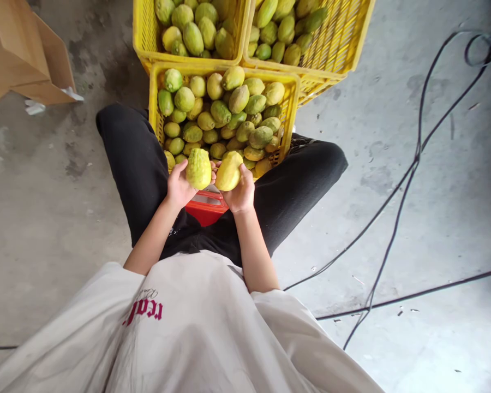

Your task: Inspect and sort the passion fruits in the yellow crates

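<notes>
A white shirt (pixel 188 338) fills the bottom of the frame. At centre, the left hand (pixel 180 188) grips one yellow-green fruit (pixel 198 168) and the right hand (pixel 241 192) another fruit (pixel 228 171), both just below the yellow crate (pixel 155 109) of fruit.

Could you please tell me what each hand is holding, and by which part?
The left hand cups a bumpy yellow-green oval fruit from below. The right hand holds a smoother yellow oval fruit the same way, its fingers along the side.
</notes>
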`<state>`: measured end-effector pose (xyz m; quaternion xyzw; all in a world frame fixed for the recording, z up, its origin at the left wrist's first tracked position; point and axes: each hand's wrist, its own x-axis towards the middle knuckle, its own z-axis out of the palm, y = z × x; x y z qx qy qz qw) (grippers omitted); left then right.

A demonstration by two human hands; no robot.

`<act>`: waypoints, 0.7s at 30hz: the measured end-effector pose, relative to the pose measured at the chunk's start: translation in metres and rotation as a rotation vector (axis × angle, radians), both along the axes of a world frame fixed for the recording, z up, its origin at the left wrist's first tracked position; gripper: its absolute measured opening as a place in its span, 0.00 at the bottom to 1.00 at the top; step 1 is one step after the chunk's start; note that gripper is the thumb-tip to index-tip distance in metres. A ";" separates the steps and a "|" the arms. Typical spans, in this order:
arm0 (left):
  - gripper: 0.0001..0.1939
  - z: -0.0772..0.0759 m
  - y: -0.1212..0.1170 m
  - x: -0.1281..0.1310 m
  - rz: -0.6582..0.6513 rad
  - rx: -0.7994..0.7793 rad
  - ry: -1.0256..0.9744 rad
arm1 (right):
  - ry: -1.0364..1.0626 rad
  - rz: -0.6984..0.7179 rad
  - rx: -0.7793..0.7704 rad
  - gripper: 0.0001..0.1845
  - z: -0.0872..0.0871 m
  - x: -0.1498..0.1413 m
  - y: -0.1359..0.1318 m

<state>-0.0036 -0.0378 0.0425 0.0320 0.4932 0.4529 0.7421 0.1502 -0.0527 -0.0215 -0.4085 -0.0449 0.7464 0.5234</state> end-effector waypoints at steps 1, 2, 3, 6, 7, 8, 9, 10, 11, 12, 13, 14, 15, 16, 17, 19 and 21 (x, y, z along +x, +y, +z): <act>0.30 0.000 0.000 -0.001 0.017 0.001 -0.014 | 0.028 -0.017 -0.006 0.19 0.000 0.000 0.001; 0.31 0.001 0.000 -0.001 0.031 0.002 -0.021 | 0.057 -0.036 -0.013 0.18 0.001 0.001 0.002; 0.31 0.001 0.000 -0.001 0.041 0.000 -0.019 | 0.083 -0.055 -0.020 0.16 0.001 0.002 0.002; 0.30 0.001 0.000 -0.002 0.043 -0.012 0.019 | 0.113 -0.077 -0.049 0.14 0.002 0.004 0.003; 0.29 0.000 0.000 -0.002 0.037 -0.011 0.037 | 0.105 -0.077 -0.056 0.14 0.002 0.004 0.003; 0.28 0.000 0.000 -0.002 0.028 -0.007 0.051 | 0.091 -0.076 -0.057 0.14 0.002 0.004 0.003; 0.28 -0.001 -0.001 -0.002 0.017 0.000 0.065 | 0.075 -0.076 -0.052 0.14 0.002 0.004 0.002; 0.28 -0.002 -0.001 -0.002 0.007 0.011 0.078 | 0.059 -0.076 -0.038 0.15 0.002 0.003 0.002; 0.27 -0.003 -0.002 -0.002 -0.005 0.026 0.088 | 0.046 -0.074 -0.018 0.16 0.002 0.002 0.001; 0.28 -0.005 -0.003 -0.002 -0.018 0.045 0.096 | 0.035 -0.071 0.004 0.17 0.002 0.001 0.001; 0.28 -0.007 -0.004 -0.002 -0.034 0.065 0.104 | 0.027 -0.065 0.023 0.18 0.001 0.000 0.000; 0.27 -0.008 -0.004 -0.002 -0.051 0.084 0.116 | 0.020 -0.058 0.037 0.19 0.000 -0.001 -0.001; 0.26 -0.010 -0.005 -0.002 -0.072 0.099 0.130 | 0.012 -0.051 0.044 0.19 -0.001 -0.001 -0.001; 0.26 -0.011 -0.005 -0.002 -0.094 0.109 0.144 | 0.002 -0.045 0.045 0.20 -0.002 -0.002 -0.001; 0.25 -0.012 -0.005 -0.002 -0.115 0.114 0.160 | -0.008 -0.042 0.042 0.20 -0.003 -0.002 -0.002; 0.25 -0.013 -0.005 -0.002 -0.145 0.120 0.185 | -0.022 -0.035 0.031 0.20 -0.004 -0.001 -0.003; 0.25 -0.014 -0.004 -0.001 -0.160 0.128 0.189 | -0.024 -0.019 0.020 0.21 -0.004 0.001 -0.003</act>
